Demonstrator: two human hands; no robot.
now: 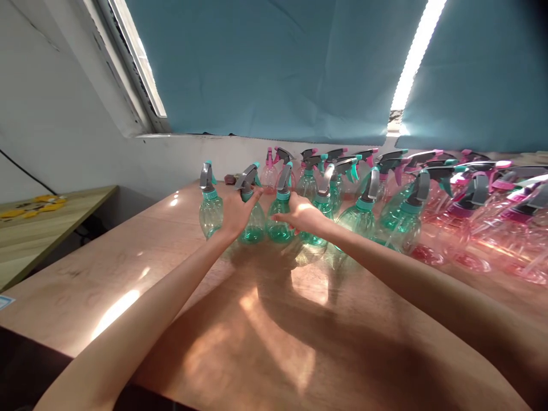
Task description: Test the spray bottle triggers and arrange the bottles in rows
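Note:
Clear green spray bottles with grey trigger heads and teal collars stand in a row on the wooden table. My left hand (pixel 235 212) is wrapped round the upper part of one green spray bottle (pixel 253 228), its thumb across the front below the collar. Beside it, my right hand (pixel 303 212) grips another green spray bottle (pixel 280 229) from the right, thumb laid over the front. Some of my fingers are hidden behind the bottles. Left of my left hand stands a further green spray bottle (pixel 209 211). To the right of my right hand is one more green bottle (pixel 319 233).
Several pink spray bottles (pixel 466 245) crowd the right side of the wooden table (pixel 171 274). A small dark reddish object (pixel 231 179) lies at the back. Yellow pieces (pixel 36 205) rest on a lower table (pixel 51 225) at left. A blue blind (pixel 274 74) hangs behind.

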